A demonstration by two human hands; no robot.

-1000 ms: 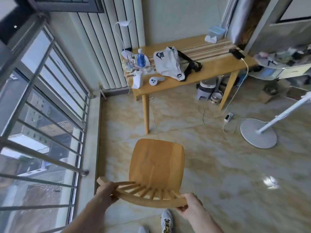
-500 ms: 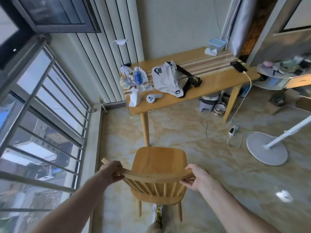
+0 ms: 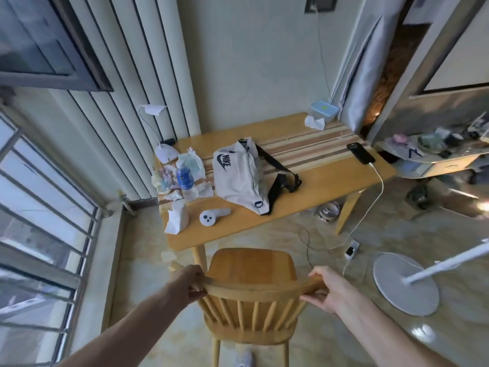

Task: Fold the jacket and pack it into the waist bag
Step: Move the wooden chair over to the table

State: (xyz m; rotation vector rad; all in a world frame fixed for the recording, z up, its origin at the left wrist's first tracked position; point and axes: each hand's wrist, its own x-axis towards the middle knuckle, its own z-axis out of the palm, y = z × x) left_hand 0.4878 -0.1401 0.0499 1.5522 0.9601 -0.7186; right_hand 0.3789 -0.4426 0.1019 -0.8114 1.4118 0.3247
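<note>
A wooden chair (image 3: 251,290) is held by its curved top rail, seen from above and behind. The left hand (image 3: 189,284) is closed around the rail's left end; the right hand (image 3: 326,291) is closed around its right end. Just beyond the chair stands a wooden table (image 3: 312,186). A white waist bag (image 3: 238,178) with a black strap is laid on the tabletop, near its middle. A bottle (image 3: 184,177) is set to the bag's left, and a phone (image 3: 360,153) is plugged in at the right edge. No jacket can be made out.
</note>
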